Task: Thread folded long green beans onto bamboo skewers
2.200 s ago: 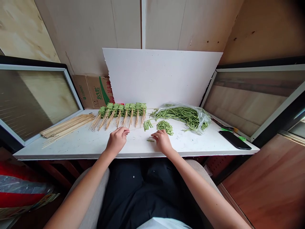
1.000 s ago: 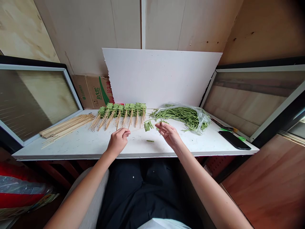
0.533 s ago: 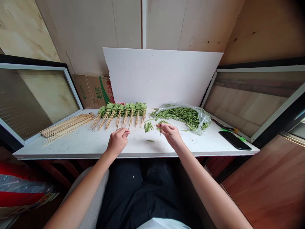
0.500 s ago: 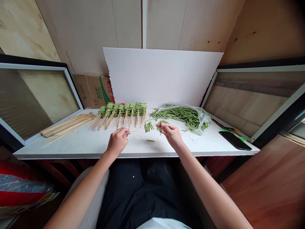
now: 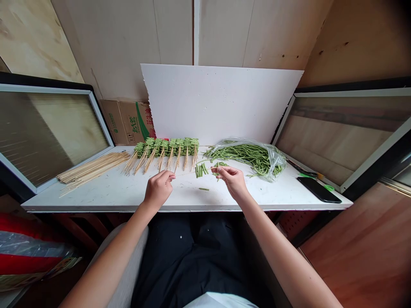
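Note:
My left hand [image 5: 158, 187] is closed in a pinch around one end of a thin bamboo skewer [image 5: 184, 174], held just above the white table. Several short green bean pieces [image 5: 201, 170] sit side by side across the skewer, nearer its right end. At that end, my right hand [image 5: 231, 179] pinches with thumb and fingertips; the exact grip is partly hidden by the fingers. Behind the right fingertips lies a small heap of cut bean pieces [image 5: 221, 164]. One loose bean piece [image 5: 203, 189] rests on the table below the skewer.
Filled bean skewers [image 5: 173, 147] are stacked at the back, sticks toward me. Bare skewers [image 5: 93, 169] lie left. A clear plastic bag [image 5: 276, 160] of long green beans [image 5: 247, 154] stands back right. A black phone [image 5: 318, 190] and scissors [image 5: 302, 169] lie far right on the table [image 5: 128, 205].
The whole view has shifted slightly to the right. Both hands and the skewer with its bean pieces keep nearly the same pose.

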A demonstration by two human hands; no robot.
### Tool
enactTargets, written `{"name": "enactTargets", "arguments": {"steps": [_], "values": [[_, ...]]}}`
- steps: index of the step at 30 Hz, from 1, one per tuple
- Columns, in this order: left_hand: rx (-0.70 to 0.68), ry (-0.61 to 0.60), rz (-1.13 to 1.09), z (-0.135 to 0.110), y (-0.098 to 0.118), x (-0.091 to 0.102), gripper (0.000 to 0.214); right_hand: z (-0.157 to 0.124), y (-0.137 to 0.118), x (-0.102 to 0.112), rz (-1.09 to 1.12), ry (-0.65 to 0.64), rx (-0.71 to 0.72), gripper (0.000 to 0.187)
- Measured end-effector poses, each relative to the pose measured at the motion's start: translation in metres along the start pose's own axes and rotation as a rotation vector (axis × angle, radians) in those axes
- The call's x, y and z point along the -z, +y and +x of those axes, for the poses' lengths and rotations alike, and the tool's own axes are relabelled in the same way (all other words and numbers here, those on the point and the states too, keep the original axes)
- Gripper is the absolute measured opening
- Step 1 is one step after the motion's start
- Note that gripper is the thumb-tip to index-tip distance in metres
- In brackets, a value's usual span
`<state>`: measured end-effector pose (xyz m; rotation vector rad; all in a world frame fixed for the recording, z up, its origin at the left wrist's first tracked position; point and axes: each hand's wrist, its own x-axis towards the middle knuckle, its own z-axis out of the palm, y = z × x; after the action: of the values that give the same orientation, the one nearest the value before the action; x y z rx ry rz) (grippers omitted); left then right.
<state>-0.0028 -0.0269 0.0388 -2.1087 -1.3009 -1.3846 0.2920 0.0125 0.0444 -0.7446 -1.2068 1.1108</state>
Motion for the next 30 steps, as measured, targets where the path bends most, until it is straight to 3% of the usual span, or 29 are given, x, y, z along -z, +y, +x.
{"name": "enactTargets", "arguments": {"steps": [9, 18, 30], "values": [[0.032, 0.044, -0.029, 0.000, 0.002, -0.002, 0.029, -0.004, -0.012, -0.013, 0.097, 0.084, -0.033, 0.034], [-0.022, 0.051, -0.010, 0.000, 0.007, 0.001, 0.031, -0.007, -0.003, -0.018, 0.005, 0.167, 0.077, 0.034], [-0.087, 0.083, 0.014, -0.001, 0.001, 0.001, 0.035, -0.015, 0.006, -0.026, -0.033, 0.191, 0.119, 0.034]]}}
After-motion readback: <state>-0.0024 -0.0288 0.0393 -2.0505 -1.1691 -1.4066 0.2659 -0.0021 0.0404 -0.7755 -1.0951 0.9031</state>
